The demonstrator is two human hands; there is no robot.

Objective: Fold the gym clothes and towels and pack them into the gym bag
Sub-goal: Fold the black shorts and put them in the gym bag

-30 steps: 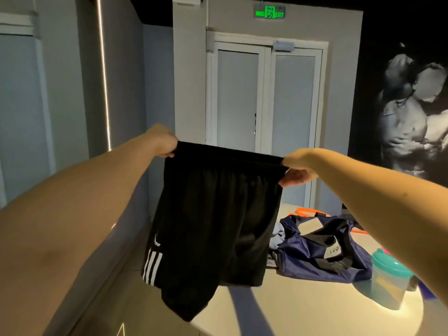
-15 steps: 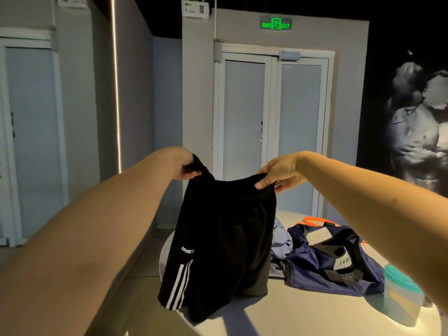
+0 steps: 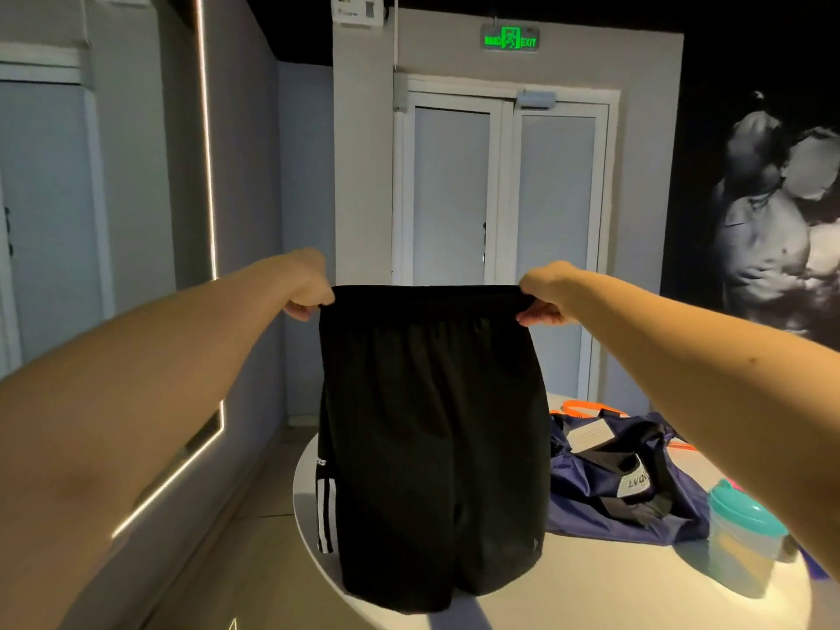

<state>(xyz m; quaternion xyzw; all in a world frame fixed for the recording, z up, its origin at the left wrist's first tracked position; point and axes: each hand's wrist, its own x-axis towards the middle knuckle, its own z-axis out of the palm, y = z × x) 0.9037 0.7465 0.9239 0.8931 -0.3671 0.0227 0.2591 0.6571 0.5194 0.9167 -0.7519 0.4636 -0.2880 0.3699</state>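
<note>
Black gym shorts (image 3: pixel 432 438) with white side stripes hang in the air in front of me, stretched flat by the waistband. My left hand (image 3: pixel 309 288) pinches the waistband's left corner and my right hand (image 3: pixel 543 295) pinches its right corner. The hems dangle just over the near left part of the round white table (image 3: pixel 591 597). A navy gym bag (image 3: pixel 622 484) lies slumped on the table to the right of the shorts, partly hidden behind them.
A clear shaker bottle with a teal lid (image 3: pixel 745 538) stands on the table right of the bag. An orange strap or hanger (image 3: pixel 586 409) lies behind the bag. White double doors (image 3: pixel 500 197) stand beyond the table, a grey wall to the left.
My hands have drawn apart again, so the waistband, bunched half a second ago, is now pulled straight and the shorts hang flat. The view has tilted slightly down and right.
</note>
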